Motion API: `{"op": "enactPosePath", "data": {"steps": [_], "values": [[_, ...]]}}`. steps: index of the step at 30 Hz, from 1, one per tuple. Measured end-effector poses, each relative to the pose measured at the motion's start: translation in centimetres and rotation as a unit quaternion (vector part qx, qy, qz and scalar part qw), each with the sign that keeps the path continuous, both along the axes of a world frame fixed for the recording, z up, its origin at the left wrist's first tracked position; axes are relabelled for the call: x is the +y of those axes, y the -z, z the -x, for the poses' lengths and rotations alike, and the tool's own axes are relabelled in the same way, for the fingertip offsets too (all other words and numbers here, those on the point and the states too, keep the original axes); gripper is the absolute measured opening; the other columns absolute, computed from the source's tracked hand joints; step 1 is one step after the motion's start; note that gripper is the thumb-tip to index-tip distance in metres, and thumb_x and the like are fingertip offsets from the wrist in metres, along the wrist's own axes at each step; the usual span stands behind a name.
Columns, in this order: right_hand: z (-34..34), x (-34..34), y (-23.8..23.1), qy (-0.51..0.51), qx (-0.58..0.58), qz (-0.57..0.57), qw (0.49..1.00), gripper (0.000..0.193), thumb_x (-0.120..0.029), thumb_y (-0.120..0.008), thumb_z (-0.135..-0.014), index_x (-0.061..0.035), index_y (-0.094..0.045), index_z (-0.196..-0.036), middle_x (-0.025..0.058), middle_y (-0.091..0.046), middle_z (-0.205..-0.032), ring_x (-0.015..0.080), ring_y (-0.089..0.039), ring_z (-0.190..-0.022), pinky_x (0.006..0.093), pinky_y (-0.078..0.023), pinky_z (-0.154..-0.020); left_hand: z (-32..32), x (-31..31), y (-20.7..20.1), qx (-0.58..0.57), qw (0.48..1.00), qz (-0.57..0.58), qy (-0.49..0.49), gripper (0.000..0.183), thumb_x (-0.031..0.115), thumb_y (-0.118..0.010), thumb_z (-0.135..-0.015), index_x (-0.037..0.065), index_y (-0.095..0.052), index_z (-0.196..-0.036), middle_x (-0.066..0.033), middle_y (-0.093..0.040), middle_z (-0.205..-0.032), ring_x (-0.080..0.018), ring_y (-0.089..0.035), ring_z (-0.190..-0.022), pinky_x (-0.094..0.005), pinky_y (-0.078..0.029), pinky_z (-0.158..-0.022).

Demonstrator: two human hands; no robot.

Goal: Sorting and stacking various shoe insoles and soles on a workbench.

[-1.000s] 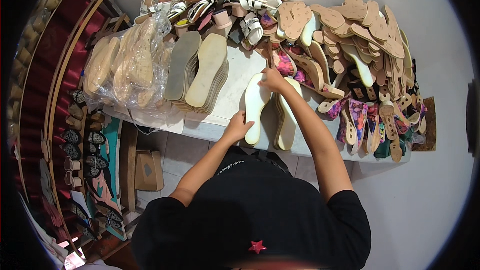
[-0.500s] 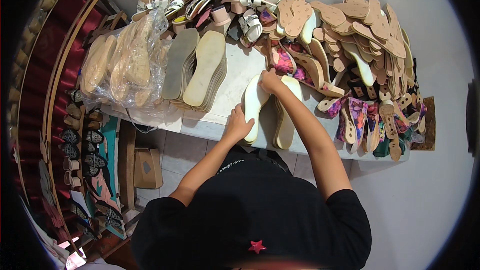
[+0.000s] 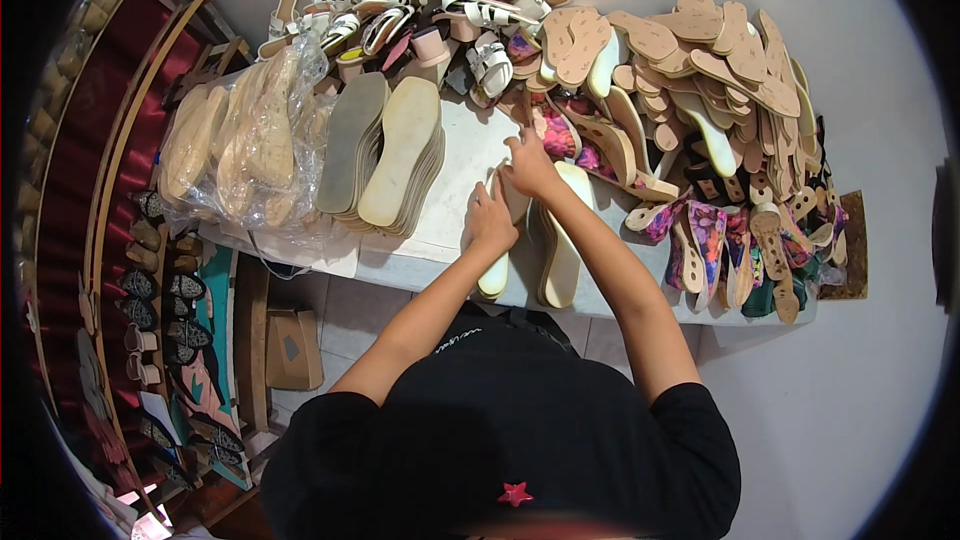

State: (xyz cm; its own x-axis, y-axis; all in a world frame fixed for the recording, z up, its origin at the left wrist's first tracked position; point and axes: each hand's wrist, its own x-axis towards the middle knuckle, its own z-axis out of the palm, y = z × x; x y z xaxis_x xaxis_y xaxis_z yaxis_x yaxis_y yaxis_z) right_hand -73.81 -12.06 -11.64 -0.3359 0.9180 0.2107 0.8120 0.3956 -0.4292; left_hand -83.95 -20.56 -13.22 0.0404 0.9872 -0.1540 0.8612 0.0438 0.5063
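Observation:
A pale, cream shoe insole lies lengthwise near the table's front edge, its upper part covered by my hands. Over that part rests my left hand, its fingers stretched forward and slightly apart. Just ahead and to the right is my right hand, thumb and forefinger apart, with nothing visible between them. Its fingertips are close to a flower-patterned wedge sandal. To the right of the insole, under my right forearm, stands a stack of similar insoles.
Two taller stacks of sole shapes, one grey and one cream, stand left of my hands. Beyond them is a clear plastic bag of soles. White strappy sandals crowd the back; tan insoles heap up at right.
My left hand has slid forward along the insole toward its far end. My right hand has shifted slightly left, its fingers now pointing farther forward. The whole view has tilted a little.

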Motion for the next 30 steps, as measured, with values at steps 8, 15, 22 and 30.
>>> {"op": "enactPosePath", "data": {"steps": [8,15,22,30], "values": [[-4.0,4.0,-6.8,0.142,0.020,-0.158,0.977,0.063,-0.008,-0.066,-0.066,-0.0055,-0.039,-0.123,0.0279,-0.031,-0.123,0.0437,-0.033,-0.112,0.0465,-0.033,-0.094,0.0,-0.3,0.7,-0.009,0.998,-0.066,0.018,0.096,0.014,-0.074,-0.061,0.004,-0.015,-0.136,-0.0265,-0.028,-0.123,-0.0430,-0.042,-0.105,-0.0428,-0.039,-0.088],[-7.8,8.7,-5.9,0.207,-0.136,-0.219,0.944,0.054,-0.004,-0.058,-0.071,-0.0257,-0.045,-0.118,0.0239,-0.033,-0.124,0.0436,-0.042,-0.105,0.0460,-0.043,-0.084,0.0,-0.4,-1.9,0.000,1.000,0.007,0.030,0.100,0.030,-0.076,-0.060,0.004,-0.016,-0.135,-0.0308,-0.020,-0.132,-0.0466,-0.032,-0.116,-0.0444,-0.032,-0.097],[-10.0,10.5,-5.5,0.224,-0.239,-0.227,0.917,0.018,-0.008,-0.055,-0.075,-0.0092,-0.052,-0.093,0.0094,-0.052,-0.082,0.0246,-0.060,-0.072,0.0303,-0.053,-0.052,0.4,3.0,-3.8,-0.075,0.997,0.004,0.036,0.085,0.036,-0.069,-0.067,0.003,-0.026,-0.132,-0.0303,-0.017,-0.134,-0.0466,-0.026,-0.120,-0.0464,-0.030,-0.098],[-10.8,10.5,-7.6,0.138,-0.295,-0.284,0.902,0.050,-0.013,-0.055,-0.074,-0.0353,-0.046,-0.118,0.0113,-0.047,-0.117,0.0217,-0.059,-0.062,0.0285,-0.049,-0.045,-0.8,8.1,-5.1,-0.147,0.983,-0.082,0.072,0.070,0.035,-0.066,-0.070,0.003,-0.036,-0.125,-0.0274,-0.027,-0.128,-0.0440,-0.031,-0.115,-0.0462,-0.030,-0.097]]}}
